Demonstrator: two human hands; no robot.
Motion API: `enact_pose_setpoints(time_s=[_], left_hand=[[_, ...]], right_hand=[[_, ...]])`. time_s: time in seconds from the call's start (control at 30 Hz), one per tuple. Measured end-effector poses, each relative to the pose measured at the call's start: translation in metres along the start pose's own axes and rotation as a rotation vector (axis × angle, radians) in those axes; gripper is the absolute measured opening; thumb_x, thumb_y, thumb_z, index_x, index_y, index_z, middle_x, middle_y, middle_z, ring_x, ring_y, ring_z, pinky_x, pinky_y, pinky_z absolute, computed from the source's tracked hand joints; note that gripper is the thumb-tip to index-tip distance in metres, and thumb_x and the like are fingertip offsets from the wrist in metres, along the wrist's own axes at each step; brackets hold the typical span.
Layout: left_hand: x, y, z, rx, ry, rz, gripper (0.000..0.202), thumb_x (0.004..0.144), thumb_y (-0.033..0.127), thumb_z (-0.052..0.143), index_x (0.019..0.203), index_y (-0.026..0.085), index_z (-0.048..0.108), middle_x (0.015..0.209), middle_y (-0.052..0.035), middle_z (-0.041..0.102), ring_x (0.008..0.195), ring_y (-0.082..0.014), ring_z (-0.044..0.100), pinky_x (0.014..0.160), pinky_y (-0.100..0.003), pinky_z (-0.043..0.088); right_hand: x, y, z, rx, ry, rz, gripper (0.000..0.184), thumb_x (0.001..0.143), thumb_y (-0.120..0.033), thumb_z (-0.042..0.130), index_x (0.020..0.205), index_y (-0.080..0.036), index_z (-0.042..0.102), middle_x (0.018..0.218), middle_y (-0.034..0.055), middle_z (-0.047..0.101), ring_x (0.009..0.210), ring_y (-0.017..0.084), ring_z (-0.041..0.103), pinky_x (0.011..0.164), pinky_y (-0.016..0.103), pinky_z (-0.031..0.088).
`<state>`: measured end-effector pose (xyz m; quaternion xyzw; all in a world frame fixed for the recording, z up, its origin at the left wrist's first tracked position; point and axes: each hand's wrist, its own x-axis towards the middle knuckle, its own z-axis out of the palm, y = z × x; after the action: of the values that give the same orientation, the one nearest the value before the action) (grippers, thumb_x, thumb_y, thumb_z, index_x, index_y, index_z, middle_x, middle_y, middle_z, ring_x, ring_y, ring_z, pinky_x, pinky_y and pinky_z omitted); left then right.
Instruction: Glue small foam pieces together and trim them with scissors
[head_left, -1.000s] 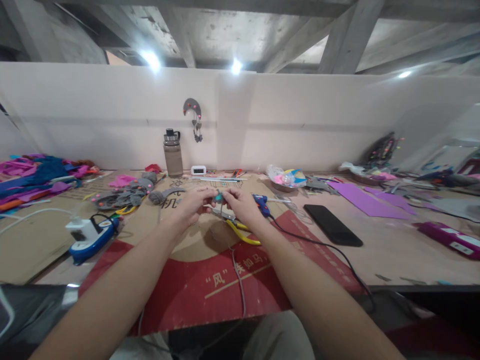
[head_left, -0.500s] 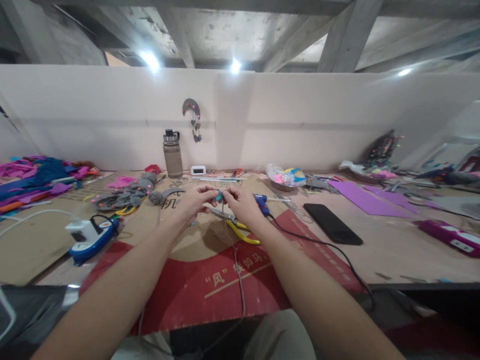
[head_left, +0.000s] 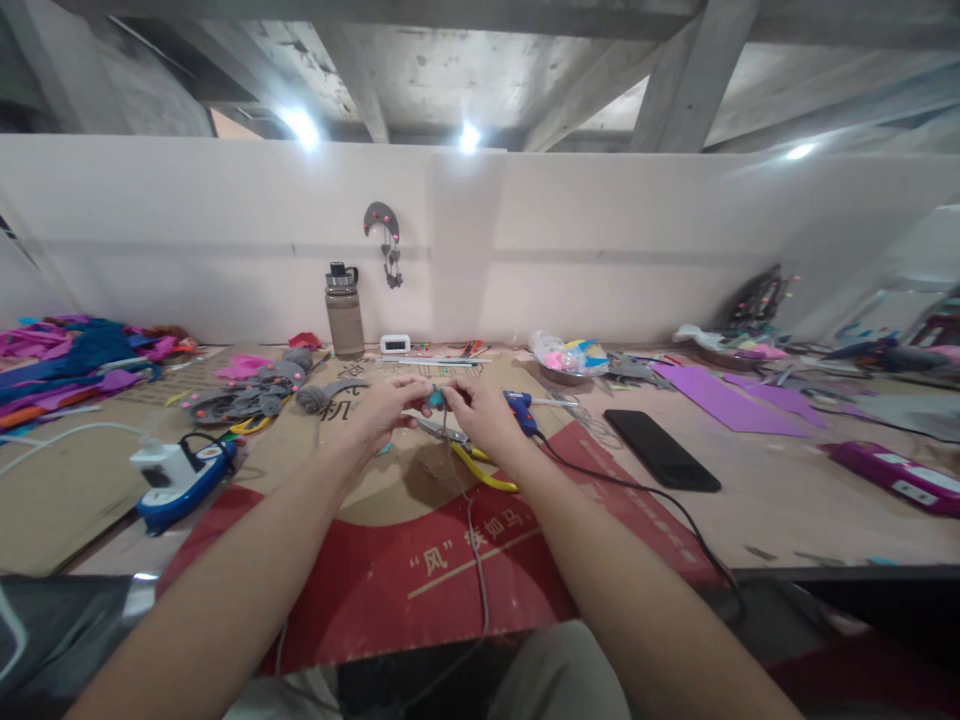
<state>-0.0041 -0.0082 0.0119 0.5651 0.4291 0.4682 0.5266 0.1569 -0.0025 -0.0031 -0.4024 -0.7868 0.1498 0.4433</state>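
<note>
Between the fingertips of both hands is a small teal piece [head_left: 436,399], too small to make out fully. My left hand [head_left: 397,408] pinches it from the left. From the other side, my right hand [head_left: 472,408] closes its thumb and finger on a grey cord [head_left: 474,535] beside the teal piece. The cord hangs down over the red and brown cardboard [head_left: 375,590] past the front edge. Yellow-handled scissors [head_left: 487,472] lie just below the hands. A blue glue gun [head_left: 519,410] rests right of my right hand.
A black phone [head_left: 660,450] and purple sheets [head_left: 731,397] lie to the right. Power strips stand left [head_left: 187,485] and far right [head_left: 896,477]. Grey felt pieces [head_left: 247,400], a bottle [head_left: 344,315] and a small white clock [head_left: 395,345] are further back.
The hands stay together at nearly the same spot, with slight finger movement around the teal piece. The whole view has shifted very slightly.
</note>
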Motion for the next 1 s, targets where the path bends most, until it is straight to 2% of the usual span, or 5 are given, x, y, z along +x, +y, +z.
enact_pose_setpoints(time_s=[0.13,0.27,0.43,0.57,1.0], left_hand=[[-0.003,0.006,-0.003,-0.009,-0.054,-0.008,0.026,0.065,0.036,0.063,0.08,0.015,0.065,0.077,-0.0051,0.064,0.061,-0.0107,0.057,0.045,-0.019,0.038],[-0.003,0.004,-0.002,0.132,0.008,0.086,0.025,0.064,0.034,0.066,0.08,0.014,0.066,0.067,-0.004,0.063,0.06,-0.0118,0.058,0.048,-0.02,0.039],[0.0,0.0,-0.001,0.15,0.091,0.179,0.023,0.066,0.034,0.065,0.077,0.015,0.064,0.069,-0.0037,0.063,0.062,-0.0123,0.058,0.047,-0.019,0.04],[0.0,-0.001,0.001,0.164,0.1,0.216,0.022,0.065,0.033,0.065,0.077,0.015,0.062,0.068,-0.0029,0.062,0.062,-0.0134,0.059,0.047,-0.021,0.043],[-0.006,0.002,0.01,0.19,0.053,0.201,0.022,0.067,0.031,0.065,0.078,0.013,0.06,0.069,-0.0029,0.061,0.064,-0.014,0.061,0.05,-0.023,0.048]], right_hand=[[0.0,0.002,-0.001,-0.011,0.003,-0.014,0.023,0.085,-0.027,0.04,0.07,-0.019,0.056,0.065,0.0001,0.057,0.065,0.013,0.05,0.062,0.024,0.033],[0.0,0.003,0.0,0.003,0.012,-0.016,0.022,0.084,-0.029,0.041,0.07,-0.019,0.056,0.065,-0.0002,0.055,0.064,0.013,0.048,0.062,0.025,0.033],[0.003,0.008,0.004,0.344,0.012,0.078,0.023,0.083,-0.036,0.041,0.074,-0.019,0.053,0.066,-0.0026,0.052,0.061,0.011,0.046,0.061,0.024,0.035],[0.004,0.01,0.008,0.519,0.005,0.157,0.016,0.075,-0.035,0.05,0.078,-0.019,0.052,0.069,-0.0037,0.052,0.061,0.01,0.046,0.06,0.023,0.037],[0.005,0.012,0.01,0.541,0.046,0.184,0.011,0.069,-0.029,0.051,0.07,-0.019,0.049,0.062,-0.0053,0.049,0.055,0.009,0.04,0.056,0.022,0.034]])
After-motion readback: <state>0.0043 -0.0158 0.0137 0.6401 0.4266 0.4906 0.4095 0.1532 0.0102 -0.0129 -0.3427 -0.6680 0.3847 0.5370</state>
